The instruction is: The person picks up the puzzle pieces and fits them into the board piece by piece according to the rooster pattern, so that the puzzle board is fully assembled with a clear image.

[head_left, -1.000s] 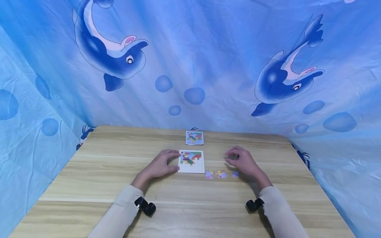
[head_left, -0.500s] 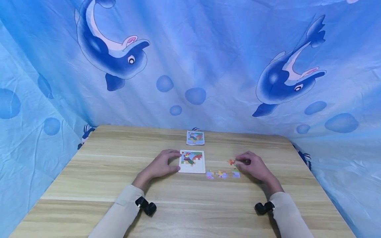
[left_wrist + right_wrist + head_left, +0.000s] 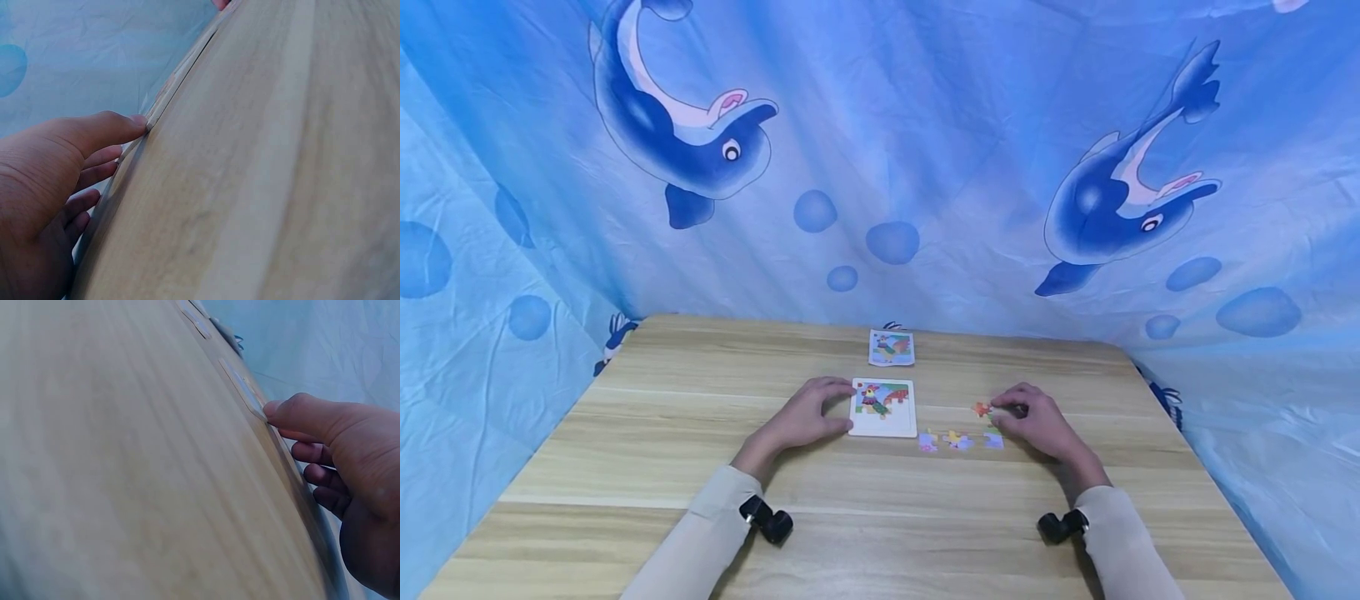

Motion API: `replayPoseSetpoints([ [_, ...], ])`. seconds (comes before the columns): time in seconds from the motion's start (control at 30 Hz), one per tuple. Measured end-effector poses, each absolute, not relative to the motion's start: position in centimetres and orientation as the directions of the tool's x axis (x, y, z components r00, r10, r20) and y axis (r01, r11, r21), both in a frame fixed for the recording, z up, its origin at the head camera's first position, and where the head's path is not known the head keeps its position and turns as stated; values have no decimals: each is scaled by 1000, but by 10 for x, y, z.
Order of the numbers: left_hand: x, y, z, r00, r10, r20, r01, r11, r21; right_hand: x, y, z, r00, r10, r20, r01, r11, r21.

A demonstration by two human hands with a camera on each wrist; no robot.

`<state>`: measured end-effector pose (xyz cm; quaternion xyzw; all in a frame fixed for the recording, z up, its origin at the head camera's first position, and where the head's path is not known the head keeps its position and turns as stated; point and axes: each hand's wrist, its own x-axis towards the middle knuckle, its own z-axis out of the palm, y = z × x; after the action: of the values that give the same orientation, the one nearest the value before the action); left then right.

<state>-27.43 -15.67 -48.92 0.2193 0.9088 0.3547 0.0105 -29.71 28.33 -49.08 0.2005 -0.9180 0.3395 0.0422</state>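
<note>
Gripping puzzle board (image 3: 895,427) at its L side: L hand (image 3: 803,413), thumb at near corner, index up twd far one. R hand (image 3: 1036,422) has thumb + index at edge of orange pc (image 3: 981,409), apart from board on its R; can't tell if pinched or just touched. Lilac pc (image 3: 927,442), yellow pc (image 3: 957,441) & 2nd lilac pc (image 3: 994,441) run from board's near R corner twd R hand. Pic card (image 3: 892,347) on table (image 3: 880,525) behind board.

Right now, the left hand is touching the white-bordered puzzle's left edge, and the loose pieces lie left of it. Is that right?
Not quite: the loose pieces lie right of the white-bordered puzzle, as the head view shows. The left hand is indeed touching the puzzle's left edge.
</note>
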Motion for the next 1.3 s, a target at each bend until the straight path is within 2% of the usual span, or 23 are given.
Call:
replayPoseSetpoints([
  [0.43, -274, -157, -490, -902, 408, 138, 395, 655, 644, -299, 282, -495, -919, -328, 218, -392, 700, -597],
  [0.87, -276, -156, -489, -904, 404, 141, 393, 654, 646, -302, 279, -492, -905, -375, 202, -416, 677, -607],
  [1.3, -275, -157, -490, -892, 420, 167, 423, 642, 640, -301, 276, -490, -928, -334, 164, -358, 680, -640],
])
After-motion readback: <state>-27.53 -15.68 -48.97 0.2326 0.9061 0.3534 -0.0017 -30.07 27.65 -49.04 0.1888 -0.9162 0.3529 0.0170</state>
